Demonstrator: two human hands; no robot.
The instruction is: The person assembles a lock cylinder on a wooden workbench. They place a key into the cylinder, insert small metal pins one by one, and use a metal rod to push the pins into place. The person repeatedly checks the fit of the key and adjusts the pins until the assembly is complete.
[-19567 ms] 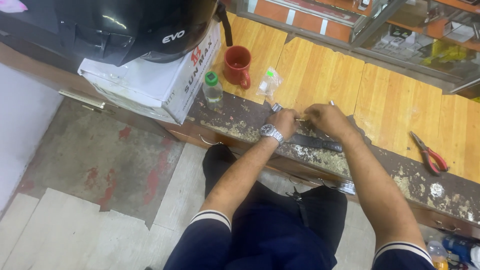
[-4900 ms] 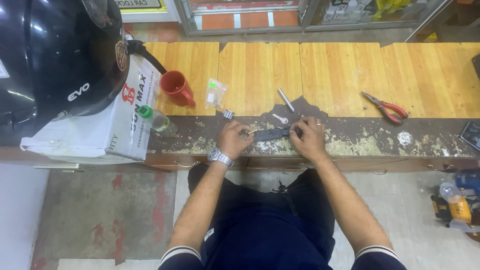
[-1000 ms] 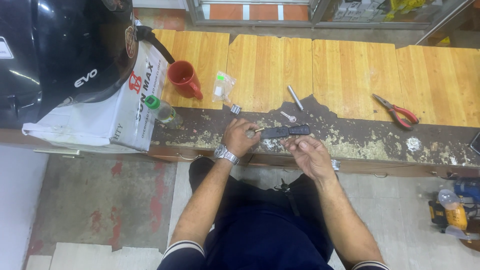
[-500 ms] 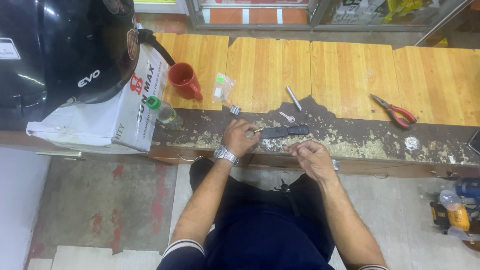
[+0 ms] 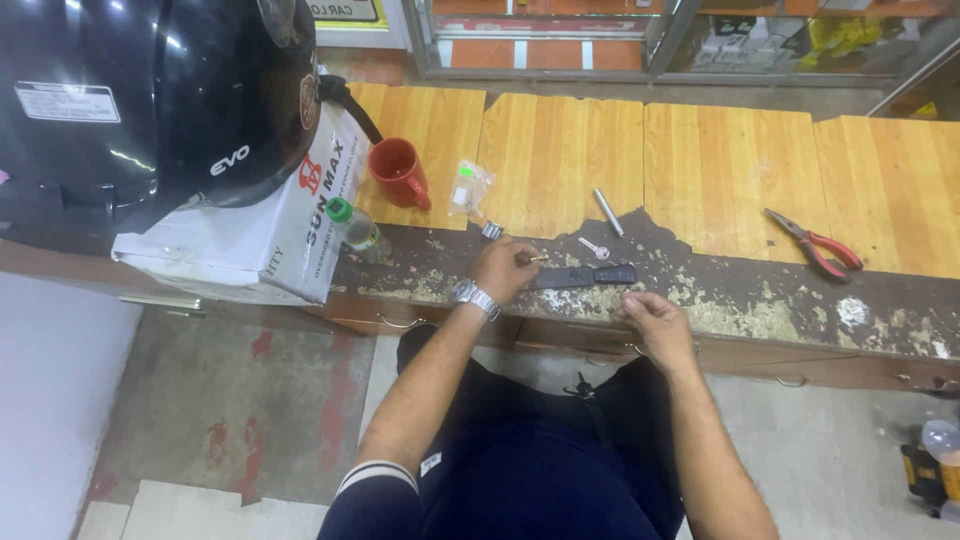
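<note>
Dark flat tool point(image 5: 585, 276) lies between left hand point(image 5: 503, 268) and right hand point(image 5: 655, 322).

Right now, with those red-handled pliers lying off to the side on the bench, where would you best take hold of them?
Probably by the red handles, coming from above on the person's right. The pliers lie flat on the wooden bench top, jaws pointing up-left, handles splayed toward the right edge and clear of other things. The right hand is the nearer one; the left hand pinches a small part.

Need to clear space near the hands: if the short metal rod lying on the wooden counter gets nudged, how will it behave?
The metal rod looks round and smooth, so a sideways nudge would probably roll it. It appears stiff and fairly heavy for its size. It lies where the wooden counter meets a rough, chipped patch, which might stop it.
</note>
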